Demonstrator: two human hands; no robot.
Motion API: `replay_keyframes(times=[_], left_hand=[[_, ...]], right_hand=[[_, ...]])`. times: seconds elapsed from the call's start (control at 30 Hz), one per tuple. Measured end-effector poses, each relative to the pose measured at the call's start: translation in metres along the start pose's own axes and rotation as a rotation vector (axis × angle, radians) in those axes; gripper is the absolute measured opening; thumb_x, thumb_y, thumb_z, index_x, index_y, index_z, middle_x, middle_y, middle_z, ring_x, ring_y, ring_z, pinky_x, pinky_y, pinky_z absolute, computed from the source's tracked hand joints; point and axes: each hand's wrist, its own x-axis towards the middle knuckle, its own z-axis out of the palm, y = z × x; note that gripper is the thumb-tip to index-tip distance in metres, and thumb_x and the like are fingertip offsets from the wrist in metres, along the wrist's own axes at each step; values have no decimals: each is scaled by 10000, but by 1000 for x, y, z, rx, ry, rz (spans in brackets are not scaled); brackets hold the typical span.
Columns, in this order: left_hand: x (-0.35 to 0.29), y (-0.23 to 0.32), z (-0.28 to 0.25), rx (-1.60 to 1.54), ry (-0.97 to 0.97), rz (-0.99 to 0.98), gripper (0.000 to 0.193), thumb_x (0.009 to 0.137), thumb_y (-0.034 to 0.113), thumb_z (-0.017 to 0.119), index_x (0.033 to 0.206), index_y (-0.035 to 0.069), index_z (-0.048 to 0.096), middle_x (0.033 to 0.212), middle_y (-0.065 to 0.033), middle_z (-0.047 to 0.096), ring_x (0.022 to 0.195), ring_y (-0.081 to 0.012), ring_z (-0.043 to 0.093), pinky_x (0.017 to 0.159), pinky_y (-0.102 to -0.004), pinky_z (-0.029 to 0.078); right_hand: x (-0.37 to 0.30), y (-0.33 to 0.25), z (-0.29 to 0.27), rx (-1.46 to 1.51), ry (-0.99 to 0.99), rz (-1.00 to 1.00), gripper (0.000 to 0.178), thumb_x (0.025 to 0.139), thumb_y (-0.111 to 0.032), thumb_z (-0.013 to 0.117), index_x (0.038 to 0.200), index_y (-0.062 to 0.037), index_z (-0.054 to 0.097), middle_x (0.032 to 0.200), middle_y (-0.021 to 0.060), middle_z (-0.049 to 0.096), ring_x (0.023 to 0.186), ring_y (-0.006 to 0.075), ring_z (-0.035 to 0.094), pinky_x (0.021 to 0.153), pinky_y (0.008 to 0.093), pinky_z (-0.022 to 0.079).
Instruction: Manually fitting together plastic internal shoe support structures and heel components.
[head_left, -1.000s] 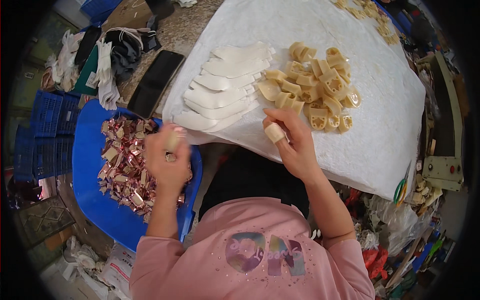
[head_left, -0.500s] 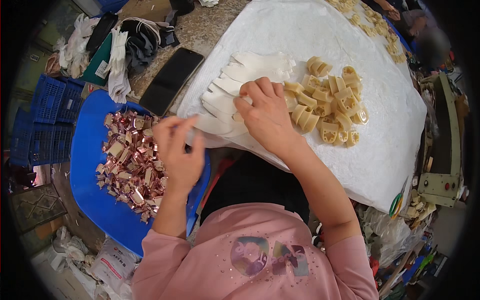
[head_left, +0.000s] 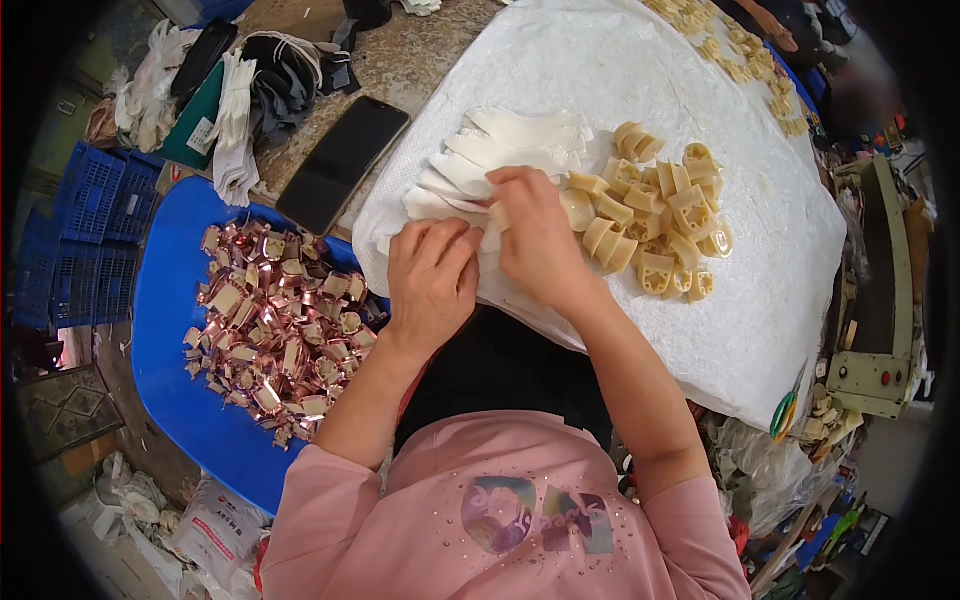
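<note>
My left hand (head_left: 432, 275) is closed at the near edge of the white-covered work surface, its fingers curled over a thin white strip. Close beside it, my right hand (head_left: 540, 240) has bent fingers pinching a beige piece (head_left: 497, 215), mostly hidden by the fingers. Beyond both hands, several white strips (head_left: 530, 135) lie fanned and overlapping. To the right of my right hand sits a heap of curved, hollow beige plastic pieces (head_left: 690, 212), shaped like shoe heels.
A blue basin (head_left: 160, 370) at my left holds many shiny copper-pink pieces. A black phone (head_left: 342, 165) lies beyond it. Scissors (head_left: 783, 415) hang at the right edge of the white sheet (head_left: 760, 330). More beige pieces (head_left: 740, 50) lie far right, near another person's hand (head_left: 775, 28).
My left hand has moved right and closed beside my right hand; it was blurred and spread over the basin's edge. My right hand has shifted slightly right and nearer.
</note>
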Motion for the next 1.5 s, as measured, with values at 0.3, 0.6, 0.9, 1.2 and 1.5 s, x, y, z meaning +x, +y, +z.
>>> replay_keyframes(times=[0.3,0.6,0.9,1.2,1.5], left_hand=[[12,26,-15,49,-44,62,318,755,125,660,1056,26,632,921,-90,593,829,-219,555,712,-333,415],[7,85,11,-1517,-320,-977,418,1004,227,346,1266,-83,447,828,-83,592,612,-106,524,474,-226,411],[7,103,25,-1558,-393,-936,428,995,217,367,1313,-67,393,985,-106,566,657,-133,532,486,-239,412],[5,101,23,-1476,-372,-931,421,992,208,374,1309,-69,394,964,-104,569,647,-127,526,511,-246,406],[9,96,24,-1512,-365,-930,418,993,215,375,1308,-59,399,865,-88,577,628,-125,530,507,-248,416]], right_hand=[[-23,-16,-86,43,342,-9,226,697,28,585,913,-13,535,1084,170,583,970,348,538,821,421,452],[-105,-15,-103,-135,245,119,258,631,-5,637,867,-59,545,1071,109,557,1012,315,510,883,446,405],[-154,57,-149,-482,140,518,394,657,79,577,1011,-88,626,989,114,541,925,307,478,814,386,426],[-134,48,-155,-528,-20,717,276,638,-38,628,912,-70,626,872,125,563,878,292,537,753,376,461],[-181,42,-161,-187,222,903,347,711,-63,576,1057,-56,600,931,136,590,923,280,546,907,401,358]])
